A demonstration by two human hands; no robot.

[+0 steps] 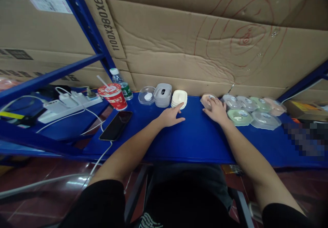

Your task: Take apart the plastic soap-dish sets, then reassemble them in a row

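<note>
My left hand (171,116) is at the front of a small stack of cream-coloured pieces (179,97), its index finger stretched out over the front edge. Nothing is gripped in it. My right hand (217,110) lies with spread fingers on a pinkish lidded container (207,100), partly covering it. To the left of the cream stack stand a stack of grey trays (163,96) with a dark slot on top and a clear lid (147,96) with a white tab. Right of my right hand sit several lidded containers, among them a green one (240,117) and a clear one (265,120).
A red cup (112,96) with a straw, a water bottle (120,82) and a phone (116,125) on a cable occupy the left of the blue table (189,142). Beyond the blue frame lies a power strip (69,107). A cardboard wall (164,40) closes off the back.
</note>
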